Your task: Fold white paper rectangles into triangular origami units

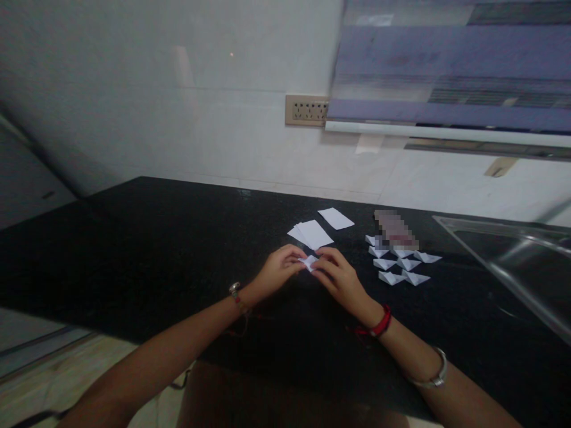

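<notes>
A small folded piece of white paper (308,262) is pinched between both hands, just above the black counter. My left hand (282,266) grips its left side with thumb and fingers closed. On the right side, my right hand (339,276) has its fingers closed on the same paper. Right behind the hands lies a fanned stack of white paper sheets (314,233). Another white sheet (336,218) rests farther back. To the right of my right hand, several folded paper boats (396,264) stand in loose rows.
A pixelated flat object (395,229) lies behind the boats. A steel sink (513,249) is set into the black counter (178,238) at the right. Along the back wall are a socket strip (307,111) and a bluish blind (446,65).
</notes>
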Demonstrator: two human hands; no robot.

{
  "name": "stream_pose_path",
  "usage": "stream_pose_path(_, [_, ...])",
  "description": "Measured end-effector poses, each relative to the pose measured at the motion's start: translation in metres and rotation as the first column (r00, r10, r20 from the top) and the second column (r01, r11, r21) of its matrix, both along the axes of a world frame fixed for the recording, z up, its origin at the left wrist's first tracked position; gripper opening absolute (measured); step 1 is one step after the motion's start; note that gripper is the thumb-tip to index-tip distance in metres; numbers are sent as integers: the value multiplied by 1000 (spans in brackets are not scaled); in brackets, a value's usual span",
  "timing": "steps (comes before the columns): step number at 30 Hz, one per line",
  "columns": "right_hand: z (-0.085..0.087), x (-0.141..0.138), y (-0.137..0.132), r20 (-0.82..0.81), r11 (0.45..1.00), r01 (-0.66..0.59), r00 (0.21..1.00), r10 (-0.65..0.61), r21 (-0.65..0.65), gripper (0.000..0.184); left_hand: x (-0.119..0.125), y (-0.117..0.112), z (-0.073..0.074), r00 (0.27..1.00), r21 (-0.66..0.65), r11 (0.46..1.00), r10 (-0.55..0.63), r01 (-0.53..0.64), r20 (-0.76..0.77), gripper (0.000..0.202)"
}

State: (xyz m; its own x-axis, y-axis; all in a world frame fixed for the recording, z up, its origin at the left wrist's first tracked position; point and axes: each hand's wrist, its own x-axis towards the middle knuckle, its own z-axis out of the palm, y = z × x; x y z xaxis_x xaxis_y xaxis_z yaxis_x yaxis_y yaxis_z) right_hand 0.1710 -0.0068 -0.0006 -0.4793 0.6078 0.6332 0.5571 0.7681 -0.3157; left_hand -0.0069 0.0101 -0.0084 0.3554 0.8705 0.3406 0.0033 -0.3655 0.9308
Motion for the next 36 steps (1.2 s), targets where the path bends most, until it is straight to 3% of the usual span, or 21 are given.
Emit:
stream_pose_path(12, [1,0,2,-2,997,-69,998,69,-47,11,-1,1,0,996,107,994,11,-2,-89,8])
stream_pose_path(18, [1,3,3,-124,994,-29,992,15,-106,18,-1,2,-1,997,84,996,-25,32,-75,9])
stream_pose_path(24, [-2,3,3,-122,980,-46,992,23,-194,31,-1,1,1,999,19,999,-36,37,-36,11])
stream_pose_path(32, [0,3,4,-73,982,-51,997,38,-184,18,0,1,-1,995,-74,997,-38,32,-95,11])
stream_pose_path(36, [-2,4,6,-52,978,-77,996,68,-195,14,-3,3,-4,987,-58,997,-50,42,-150,9])
